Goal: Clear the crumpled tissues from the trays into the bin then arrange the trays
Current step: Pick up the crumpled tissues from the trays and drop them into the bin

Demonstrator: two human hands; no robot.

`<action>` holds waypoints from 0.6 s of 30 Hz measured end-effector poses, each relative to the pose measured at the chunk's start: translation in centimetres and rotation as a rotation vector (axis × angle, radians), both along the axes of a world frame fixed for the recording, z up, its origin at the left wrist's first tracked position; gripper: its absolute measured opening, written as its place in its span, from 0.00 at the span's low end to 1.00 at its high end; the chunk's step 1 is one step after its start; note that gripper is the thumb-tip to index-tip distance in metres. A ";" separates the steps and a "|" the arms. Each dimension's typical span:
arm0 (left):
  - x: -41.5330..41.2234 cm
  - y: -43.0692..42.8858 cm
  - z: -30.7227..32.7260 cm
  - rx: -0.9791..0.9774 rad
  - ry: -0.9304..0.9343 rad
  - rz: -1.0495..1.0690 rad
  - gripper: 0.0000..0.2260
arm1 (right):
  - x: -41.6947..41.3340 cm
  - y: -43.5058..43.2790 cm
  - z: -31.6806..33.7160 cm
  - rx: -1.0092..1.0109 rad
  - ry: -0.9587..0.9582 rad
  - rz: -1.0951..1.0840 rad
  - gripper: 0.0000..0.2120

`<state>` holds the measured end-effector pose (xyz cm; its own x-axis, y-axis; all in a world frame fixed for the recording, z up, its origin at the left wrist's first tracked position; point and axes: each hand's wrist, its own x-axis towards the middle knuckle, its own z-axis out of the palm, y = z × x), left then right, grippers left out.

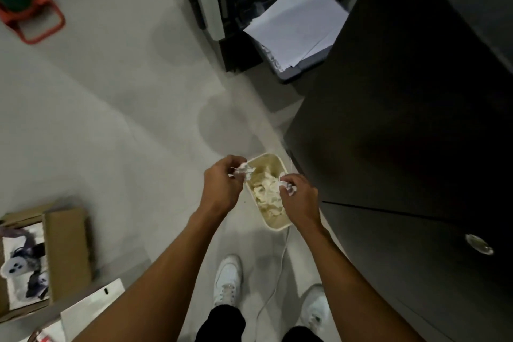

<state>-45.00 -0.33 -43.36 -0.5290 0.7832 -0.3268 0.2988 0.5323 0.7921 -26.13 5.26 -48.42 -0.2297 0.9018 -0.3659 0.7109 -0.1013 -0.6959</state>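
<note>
Left hand (222, 183) above left rim of bin (273, 158), fingers (234, 159) curled, pinching crumpled tissue (243, 170). Right hand (298, 198) over bin's right side, fingers closed round second tissue wad (287, 186). Bin cream, oblong, standing on floor (111, 119) just beside dark cabinet (402, 119). Tissue heap (266, 194) lies inside bin. White shoes (228, 277) below bin, white cable (277, 272) between them. Cardboard box (66, 247) on floor, far left. Paper sheets (297, 22) stacked at top, on dark machine.

Open cardboard box (66, 253) lower left, white paper bag (91, 311) just beside it. Loose paper sheets (297, 22) in printer tray; red carrier (8, 15) far corner.
</note>
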 end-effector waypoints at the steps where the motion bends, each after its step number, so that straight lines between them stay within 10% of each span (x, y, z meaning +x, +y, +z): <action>1: -0.1 -0.1 -1.1 -0.006 -0.004 -0.002 0.10 | 0.0 -0.3 -1.3 -0.036 -0.025 0.027 0.09; 6: -0.2 -0.5 -5.1 -0.044 -0.006 -0.026 0.09 | 1.0 -1.3 -6.2 -0.355 -0.238 0.179 0.20; 18: 1.0 1.0 -10.3 -0.100 0.060 -0.055 0.05 | 3.9 -0.1 -9.2 -0.347 -0.398 0.283 0.30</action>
<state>-43.99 0.65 -53.67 -0.5071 0.7764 -0.3743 0.3747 0.5896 0.7155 -22.19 5.14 -57.61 -0.2285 0.6379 -0.7355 0.9428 -0.0433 -0.3305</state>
